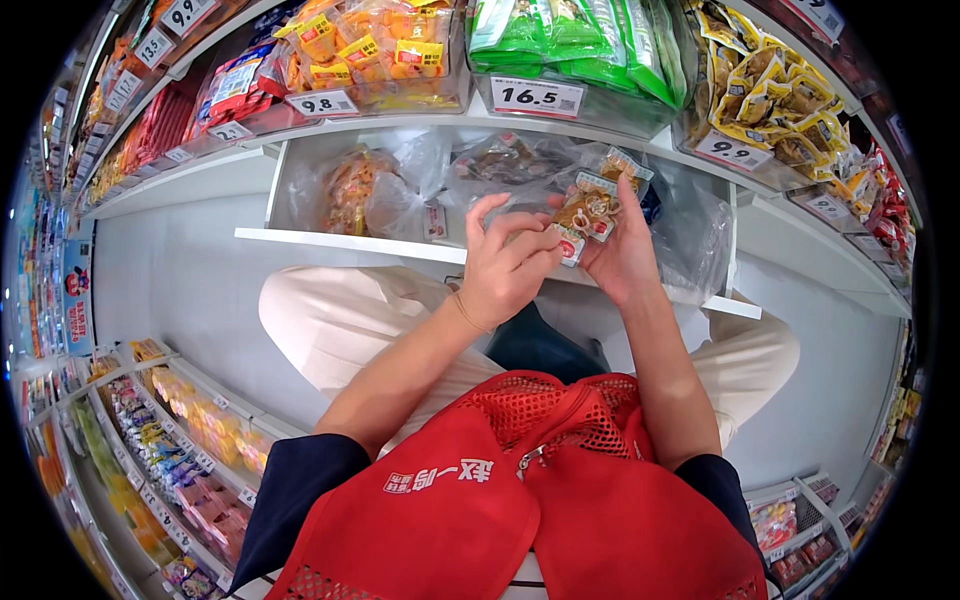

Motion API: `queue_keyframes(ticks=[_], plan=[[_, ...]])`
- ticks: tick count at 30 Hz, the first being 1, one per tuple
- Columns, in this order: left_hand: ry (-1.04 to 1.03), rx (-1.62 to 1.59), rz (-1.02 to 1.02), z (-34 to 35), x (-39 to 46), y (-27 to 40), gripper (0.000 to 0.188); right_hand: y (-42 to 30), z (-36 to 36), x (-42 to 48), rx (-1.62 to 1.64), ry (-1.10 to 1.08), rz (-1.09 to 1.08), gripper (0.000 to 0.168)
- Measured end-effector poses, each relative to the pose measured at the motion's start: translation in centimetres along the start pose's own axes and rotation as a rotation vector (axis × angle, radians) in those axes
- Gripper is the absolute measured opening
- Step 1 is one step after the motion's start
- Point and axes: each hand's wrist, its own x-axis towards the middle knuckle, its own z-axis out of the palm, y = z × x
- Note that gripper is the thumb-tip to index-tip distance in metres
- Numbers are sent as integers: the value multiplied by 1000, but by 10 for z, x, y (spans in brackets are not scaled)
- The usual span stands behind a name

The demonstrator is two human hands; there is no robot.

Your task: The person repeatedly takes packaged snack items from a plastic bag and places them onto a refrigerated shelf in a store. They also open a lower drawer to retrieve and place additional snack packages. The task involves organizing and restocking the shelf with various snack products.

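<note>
My right hand (626,240) is closed around several small snack packets (592,206), fanned out between thumb and palm. They have clear windows with brown food inside and pale printed ends. My left hand (510,266) is beside them, its fingers bent and its fingertips at the lower packet's edge; whether they grip it cannot be told. Both hands are above a pulled-out white drawer (345,241). In the drawer lie a clear plastic bag of orange-red snack packets (356,187), a clear bag of dark brown packets (510,161) and crumpled clear plastic (690,247) at the right.
Above the drawer, a shelf carries clear bins of orange snack packets (375,45), green bags (577,37) and yellow-edged brown packets (780,97), with price tags in front. A dark stool (544,345) is between my knees. Stocked shelves (172,442) stand behind at the left.
</note>
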Motion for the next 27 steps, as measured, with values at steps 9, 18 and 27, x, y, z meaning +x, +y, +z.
queue_keyframes(ticks=[9, 18, 27], plan=[[-61, -282, -248, -2, 6, 19, 39, -18, 11, -6, -271, 143, -117, 37], [-241, -1290, -1349, 4, 13, 12, 30, -8, 25, -3, -270, 332, -243, 33], [89, -1236, -1168, -12, 18, -26, 13, -7, 29, -27, -245, 196, -149, 26]])
